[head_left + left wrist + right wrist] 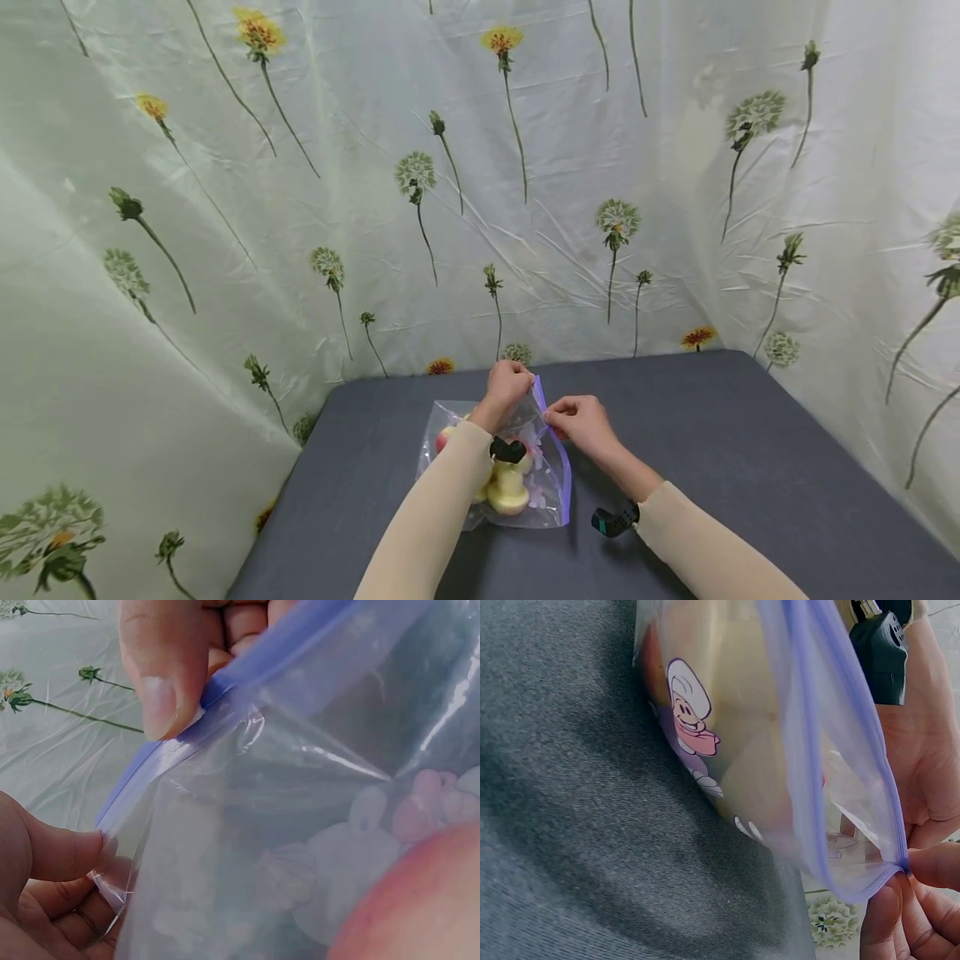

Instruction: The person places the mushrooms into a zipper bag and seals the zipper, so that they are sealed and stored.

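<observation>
A clear zip bag (552,508) with a purple zip edge lies on the table, holding a red-and-yellow apple (420,900) and other pale yellow fruit (508,495). Pink and white cartoon prints mark its side. My left hand (512,382) pinches the bag's far corner, at the end of the zip. Just nearer along the zip, my right hand (581,422) pinches the purple strip (889,802) between thumb and fingers. In the right wrist view the two strips stand apart on the near side, so the mouth gapes there. My left forearm hides part of the fruit.
The dark grey table (712,467) runs back to a pale curtain (465,208) printed with dandelions, which also hangs along both sides. Black devices are strapped to the left wrist (507,450) and right wrist (615,520).
</observation>
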`<action>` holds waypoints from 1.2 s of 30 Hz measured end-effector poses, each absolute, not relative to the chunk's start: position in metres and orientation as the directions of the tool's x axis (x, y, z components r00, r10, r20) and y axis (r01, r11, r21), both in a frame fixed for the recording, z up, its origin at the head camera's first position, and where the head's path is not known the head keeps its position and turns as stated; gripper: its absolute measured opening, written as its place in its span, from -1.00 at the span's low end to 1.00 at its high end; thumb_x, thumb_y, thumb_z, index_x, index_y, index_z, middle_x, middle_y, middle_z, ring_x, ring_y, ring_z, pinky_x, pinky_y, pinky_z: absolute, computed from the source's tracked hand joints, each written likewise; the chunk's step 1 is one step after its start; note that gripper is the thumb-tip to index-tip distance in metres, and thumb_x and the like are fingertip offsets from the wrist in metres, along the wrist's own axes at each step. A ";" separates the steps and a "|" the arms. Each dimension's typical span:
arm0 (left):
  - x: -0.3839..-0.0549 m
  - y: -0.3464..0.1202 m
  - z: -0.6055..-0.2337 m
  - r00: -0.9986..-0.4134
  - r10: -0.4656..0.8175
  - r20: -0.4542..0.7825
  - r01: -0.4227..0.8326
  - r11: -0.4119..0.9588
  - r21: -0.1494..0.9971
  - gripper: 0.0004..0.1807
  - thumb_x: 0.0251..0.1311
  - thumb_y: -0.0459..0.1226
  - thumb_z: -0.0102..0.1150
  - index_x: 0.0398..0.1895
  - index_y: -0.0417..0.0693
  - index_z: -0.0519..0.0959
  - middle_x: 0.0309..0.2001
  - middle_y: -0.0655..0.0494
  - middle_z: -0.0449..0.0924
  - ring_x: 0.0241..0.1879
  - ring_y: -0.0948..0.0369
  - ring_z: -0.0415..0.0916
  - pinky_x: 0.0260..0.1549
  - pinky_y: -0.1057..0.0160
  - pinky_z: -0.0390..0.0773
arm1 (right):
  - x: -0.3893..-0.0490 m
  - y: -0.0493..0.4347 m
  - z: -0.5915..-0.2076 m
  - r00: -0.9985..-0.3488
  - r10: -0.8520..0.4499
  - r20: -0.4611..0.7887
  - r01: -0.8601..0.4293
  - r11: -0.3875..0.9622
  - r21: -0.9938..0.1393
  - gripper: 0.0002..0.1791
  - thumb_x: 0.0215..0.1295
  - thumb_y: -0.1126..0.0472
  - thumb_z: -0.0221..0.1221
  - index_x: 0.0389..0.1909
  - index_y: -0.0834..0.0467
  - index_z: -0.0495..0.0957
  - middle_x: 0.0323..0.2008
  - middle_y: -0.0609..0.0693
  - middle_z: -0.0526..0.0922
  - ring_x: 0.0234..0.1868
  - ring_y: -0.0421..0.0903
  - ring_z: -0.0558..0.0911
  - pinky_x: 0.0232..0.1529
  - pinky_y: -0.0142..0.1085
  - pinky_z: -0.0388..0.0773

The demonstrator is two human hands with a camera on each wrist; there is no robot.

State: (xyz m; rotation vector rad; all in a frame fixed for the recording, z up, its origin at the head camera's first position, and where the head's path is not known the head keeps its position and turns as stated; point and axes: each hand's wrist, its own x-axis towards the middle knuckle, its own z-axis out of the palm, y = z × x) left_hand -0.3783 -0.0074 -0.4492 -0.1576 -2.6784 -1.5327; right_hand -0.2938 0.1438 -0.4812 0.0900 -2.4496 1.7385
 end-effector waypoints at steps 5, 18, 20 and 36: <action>-0.381 -0.007 -0.450 -0.995 0.058 0.081 0.099 0.519 0.849 -0.73 0.08 -0.42 0.23 -0.75 -0.07 0.57 -0.38 0.17 0.67 -0.57 0.20 0.34 -0.60 0.26 0.30 | -0.289 0.144 -0.483 -0.991 0.030 0.134 -0.116 0.334 -0.935 -0.91 0.25 0.26 0.37 -0.38 0.21 0.74 -0.54 0.00 0.69 -0.55 -0.09 0.64 -0.41 -0.13 0.66; -0.377 -0.008 -0.452 -0.994 0.057 0.097 0.112 0.513 0.851 -0.78 0.11 -0.41 0.22 -0.68 -0.09 0.61 -0.43 0.14 0.63 -0.55 0.19 0.35 -0.59 0.26 0.31 | -0.277 0.147 -0.492 -0.991 0.021 0.131 -0.117 0.323 -0.939 -0.93 0.23 0.27 0.38 -0.41 0.19 0.74 -0.56 -0.01 0.68 -0.56 -0.09 0.63 -0.42 -0.10 0.64; -0.376 -0.008 -0.452 -0.994 0.058 0.098 0.114 0.507 0.854 -0.80 0.09 -0.42 0.21 -0.65 -0.09 0.63 -0.44 0.13 0.62 -0.54 0.19 0.35 -0.57 0.26 0.33 | -0.275 0.147 -0.495 -0.991 0.021 0.129 -0.115 0.328 -0.938 -0.93 0.24 0.28 0.38 -0.41 0.19 0.74 -0.56 -0.02 0.68 -0.57 -0.11 0.63 -0.43 -0.11 0.64; -0.380 -0.016 -0.461 -0.992 -0.002 0.123 0.106 0.494 0.863 -0.77 0.12 -0.40 0.22 -0.69 -0.10 0.59 -0.57 0.14 0.49 -0.54 0.19 0.33 -0.55 0.25 0.34 | -0.256 0.151 -0.503 -0.987 -0.070 0.148 -0.163 0.360 -0.919 -0.90 0.26 0.24 0.37 -0.40 0.19 0.73 -0.58 -0.02 0.65 -0.57 -0.12 0.61 -0.48 -0.25 0.59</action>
